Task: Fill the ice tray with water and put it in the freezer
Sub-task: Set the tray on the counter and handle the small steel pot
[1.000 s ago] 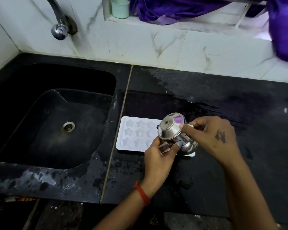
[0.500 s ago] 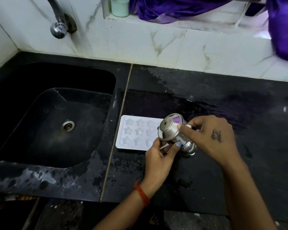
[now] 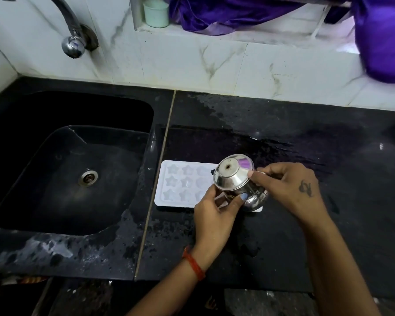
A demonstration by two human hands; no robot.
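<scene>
Steel pot [image 3: 236,179], gripped by both hands [image 3: 214,212] [image 3: 290,190], tips over the tray's [image 3: 169,200] right end, its length running left toward the sink [image 3: 73,169].

ice tray [image 3: 180,182]: white matt plastic | steel cup [image 3: 236,179]: polished mirror-bright metal | tabletop [image 3: 306,179]: black glossy stone, wet patches | sink [image 3: 55,179]: black, smooth, dull sheen | tap [image 3: 73,42]: shiny chrome metal | wall [image 3: 192,65]: white veined glossy marble | cloth [image 3: 237,12]: purple satin sheen
</scene>
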